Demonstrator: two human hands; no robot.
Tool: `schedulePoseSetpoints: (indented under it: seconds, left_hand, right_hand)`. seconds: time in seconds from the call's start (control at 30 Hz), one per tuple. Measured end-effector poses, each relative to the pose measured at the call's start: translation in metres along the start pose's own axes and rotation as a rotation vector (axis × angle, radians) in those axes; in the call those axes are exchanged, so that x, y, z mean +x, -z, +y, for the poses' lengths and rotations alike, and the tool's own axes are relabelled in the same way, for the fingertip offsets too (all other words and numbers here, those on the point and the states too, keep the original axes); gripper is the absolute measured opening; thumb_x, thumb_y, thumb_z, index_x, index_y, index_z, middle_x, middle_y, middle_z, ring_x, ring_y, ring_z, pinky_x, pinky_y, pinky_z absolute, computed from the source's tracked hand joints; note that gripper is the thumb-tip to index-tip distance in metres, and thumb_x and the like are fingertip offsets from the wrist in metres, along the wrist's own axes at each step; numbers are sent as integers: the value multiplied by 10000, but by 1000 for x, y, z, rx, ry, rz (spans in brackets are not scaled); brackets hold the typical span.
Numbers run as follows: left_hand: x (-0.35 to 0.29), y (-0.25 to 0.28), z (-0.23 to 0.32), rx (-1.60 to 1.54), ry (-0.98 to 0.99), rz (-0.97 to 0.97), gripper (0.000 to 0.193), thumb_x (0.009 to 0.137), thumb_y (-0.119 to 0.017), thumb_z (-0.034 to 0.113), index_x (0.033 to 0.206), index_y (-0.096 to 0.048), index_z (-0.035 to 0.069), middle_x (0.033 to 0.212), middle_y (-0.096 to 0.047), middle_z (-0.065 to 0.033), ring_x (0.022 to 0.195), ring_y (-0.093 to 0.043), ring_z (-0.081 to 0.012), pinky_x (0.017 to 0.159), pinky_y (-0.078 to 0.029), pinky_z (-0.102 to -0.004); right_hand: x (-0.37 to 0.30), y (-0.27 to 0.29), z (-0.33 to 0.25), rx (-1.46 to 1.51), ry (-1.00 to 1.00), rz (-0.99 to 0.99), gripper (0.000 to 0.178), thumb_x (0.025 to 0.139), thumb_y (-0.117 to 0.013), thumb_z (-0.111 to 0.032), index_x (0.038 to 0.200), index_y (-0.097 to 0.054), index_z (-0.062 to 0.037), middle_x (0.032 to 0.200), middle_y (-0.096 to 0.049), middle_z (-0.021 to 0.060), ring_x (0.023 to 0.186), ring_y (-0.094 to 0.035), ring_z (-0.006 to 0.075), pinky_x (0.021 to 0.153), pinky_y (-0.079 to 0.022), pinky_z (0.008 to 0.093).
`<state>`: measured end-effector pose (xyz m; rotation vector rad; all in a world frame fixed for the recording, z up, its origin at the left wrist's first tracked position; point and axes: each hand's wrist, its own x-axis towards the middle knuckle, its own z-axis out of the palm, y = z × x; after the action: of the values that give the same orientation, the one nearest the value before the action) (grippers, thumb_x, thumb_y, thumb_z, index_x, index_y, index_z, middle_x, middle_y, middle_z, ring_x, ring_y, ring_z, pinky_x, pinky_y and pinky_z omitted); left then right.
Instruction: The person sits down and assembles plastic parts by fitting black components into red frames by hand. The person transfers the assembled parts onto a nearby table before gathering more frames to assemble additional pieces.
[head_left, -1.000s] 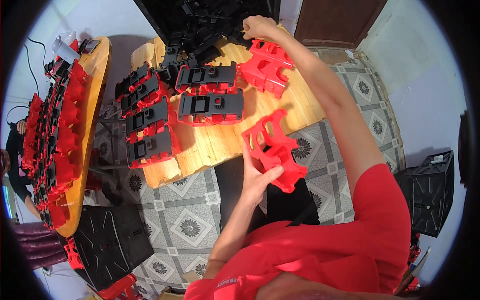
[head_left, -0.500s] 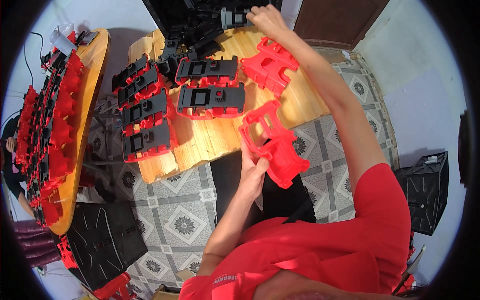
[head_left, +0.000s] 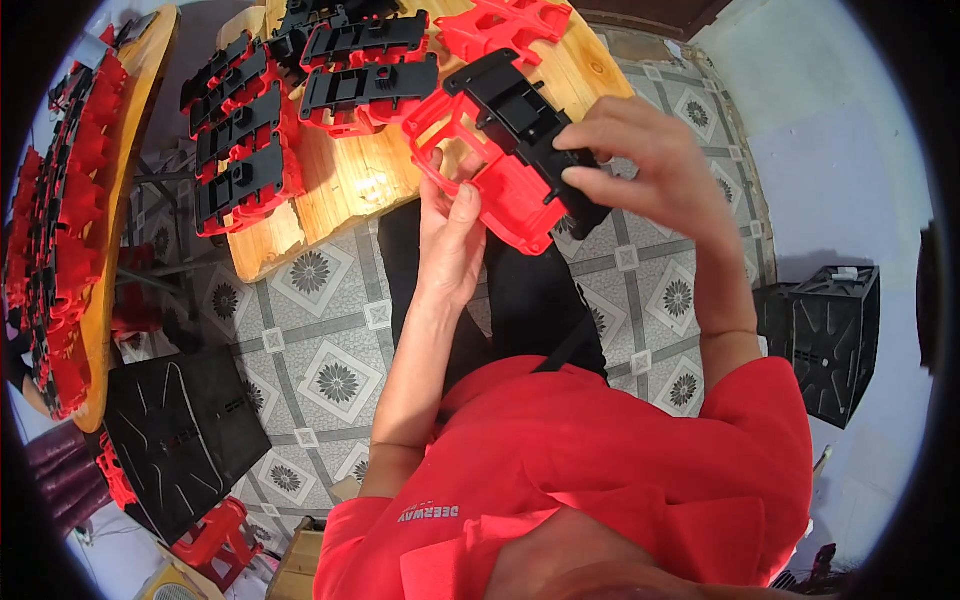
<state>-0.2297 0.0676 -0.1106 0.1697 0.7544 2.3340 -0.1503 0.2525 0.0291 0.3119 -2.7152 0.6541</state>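
My left hand [head_left: 450, 240] grips a red plastic housing [head_left: 512, 205] by its near left side, thumb on top, above my lap at the table's edge. In my right hand [head_left: 645, 165] is a black plastic cover plate [head_left: 525, 120], pinched at its right part between thumb and fingers. The plate lies at a slant along the far right side of the housing, overlapping it; whether it is seated cannot be seen. Beyond them on the wooden table stand several red housings topped with black plates [head_left: 370, 92], and loose red housings [head_left: 500, 28] without plates.
More black-topped red units [head_left: 238, 185] stand in a column at the table's left. Dark parts [head_left: 310, 20] lie behind. Another table [head_left: 150, 90] at far left bears rows of red and black pieces. Black boxes [head_left: 185, 430] and a red stool [head_left: 215, 535] stand lower left; another black box [head_left: 830, 345] is right.
My right hand has come back from the dark pile at the far side with the black cover plate and brought it against the red housing. The view has shifted.
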Motion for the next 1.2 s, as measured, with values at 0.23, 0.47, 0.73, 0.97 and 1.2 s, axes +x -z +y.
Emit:
schedulePoseSetpoints:
  seconds: [0.23,0.47,0.73,0.97,1.2]
  left_hand:
    - [-13,-8,-5,40,-40,-53,795,861,-740,224,1474,-245,115,1381,-457,-123,1276,-467,-241,1080,-392,-410]
    - [-18,-6,3,31,-36,-128,818,855,-747,215,1482,-229,120,1395,-445,-111,1272,-468,-236,1076,-390,-403]
    - [-24,-14,7,149,-89,33,873,854,-692,105,1519,-127,150,1408,-393,-131,1255,-465,-243,1058,-401,-422]
    - [-20,0,15,76,-248,149,719,808,-665,95,1410,-273,135,1286,-444,-108,1193,-487,-236,1006,-441,-446]
    - [-30,2,28,94,-291,127,835,904,-646,187,1524,-87,197,1386,-409,-114,1217,-482,-246,994,-433,-452]
  right_hand:
    - [-27,-18,-29,-149,28,108,244,717,-751,-97,944,-668,-65,819,-589,56,798,-588,243,725,-463,351]
    - [-26,-33,-34,-126,32,76,246,700,-756,-87,922,-655,-52,824,-581,56,820,-582,252,732,-461,362]
    - [-26,-58,-38,-151,84,125,252,714,-759,-114,933,-665,-35,843,-575,73,802,-564,263,742,-452,377]
    - [-29,-69,-20,-14,-56,316,531,805,-754,-232,1276,-582,-55,1145,-590,122,1089,-564,266,941,-434,358]
    - [-38,-98,-14,1062,-559,-11,544,918,-645,-163,1393,-450,16,1279,-563,107,1195,-511,151,987,-430,290]
